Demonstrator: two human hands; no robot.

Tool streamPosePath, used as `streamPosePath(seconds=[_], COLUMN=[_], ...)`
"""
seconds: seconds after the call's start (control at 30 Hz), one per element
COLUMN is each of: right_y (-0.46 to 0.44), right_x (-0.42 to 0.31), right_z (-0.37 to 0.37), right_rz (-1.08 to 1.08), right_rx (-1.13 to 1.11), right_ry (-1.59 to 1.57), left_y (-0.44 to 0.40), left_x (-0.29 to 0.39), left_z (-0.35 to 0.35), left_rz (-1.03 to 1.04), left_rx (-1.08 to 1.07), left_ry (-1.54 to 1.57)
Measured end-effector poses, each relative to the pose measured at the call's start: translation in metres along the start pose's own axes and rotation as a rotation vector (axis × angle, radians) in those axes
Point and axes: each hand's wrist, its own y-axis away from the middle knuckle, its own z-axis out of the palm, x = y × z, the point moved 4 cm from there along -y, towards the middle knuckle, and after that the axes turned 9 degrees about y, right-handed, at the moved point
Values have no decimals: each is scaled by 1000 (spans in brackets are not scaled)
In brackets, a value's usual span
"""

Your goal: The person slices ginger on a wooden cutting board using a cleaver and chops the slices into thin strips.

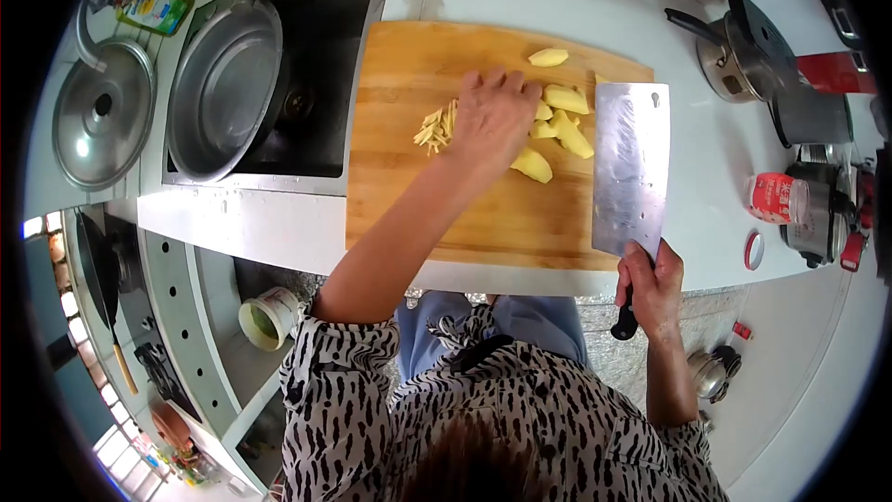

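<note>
On the wooden cutting board (409, 195), my left hand (495, 119) reaches over the food, fingertips at a group of peeled yellow pieces (571, 135). Whether it grips one of them is hidden. Thin yellow strips (433, 128) lie just left of that hand. One more yellow piece (548, 58) rests apart near the board's far edge. My right hand (650, 286) is wrapped round the black handle of a cleaver (632, 163). Its broad blade points away from me, over the board's right edge.
At the left, a metal basin (226, 93) stands in the dark sink (321, 84), with a lid (104, 113) beyond it. A saucepan (725, 60), a red-labelled jar (779, 198) and a red cap (754, 250) are on the right. Below the counter, a bucket (268, 319) sits.
</note>
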Motion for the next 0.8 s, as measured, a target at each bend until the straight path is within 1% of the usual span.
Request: streamPosePath(seconds=[0.07,0.1,0.17,0.2,0.27,0.3,0.33,0.37,0.4,0.43,0.47,0.57,0.6,0.67,0.73,0.8], right_y=[1,1,1,0,-1,-2,-4,-6,-7,-8,-11,-16,-17,-19,-25,-30], right_x=[-1,-2,-4,-3,-3,-9,-11,-14,-19,-26,-28,-28,-33,-43,-42,-42], right_z=[2,3,6,8,17,21,27,35,43,52,59,87,91,99,100,96], right_rz=[-10,-13,5,3,-7,9,4,-137,-277,-353,-359,-477,-481,-503,-500,-495], right_rx=[-6,2,-27,-18,-102,-152,-148,-164,-180,-205,-205,-341,-344,-441,-416,-390], right_ry=[-33,-38,-28,-31,84,195,192,299,406,426,427,586,587,652,649,646], left_y=[1,3,11,15,32,42,53,62,70,79,87,105,110,118,126,134], left_x=[-4,-5,-15,-17,-39,-46,-55,-61,-65,-69,-73,-84,-86,-87,-88,-88], left_z=[-6,-11,-26,-35,-43,-49,-52,-54,-58,-59,-60,-60,-61,-63,-64,-55], left_rz=[-6,3,-169,-160,-515,-508,-510,-507,-502,-558,-616,-651,-659,-678,-698,-764], left_rx=[49,51,162,163,138,138,200,262,263,283,305,321,328,349,364,333], left_ry=[91,89,431,431,1075,1073,1316,1560,1559,1679,1799,1796,1808,1798,1788,1633])
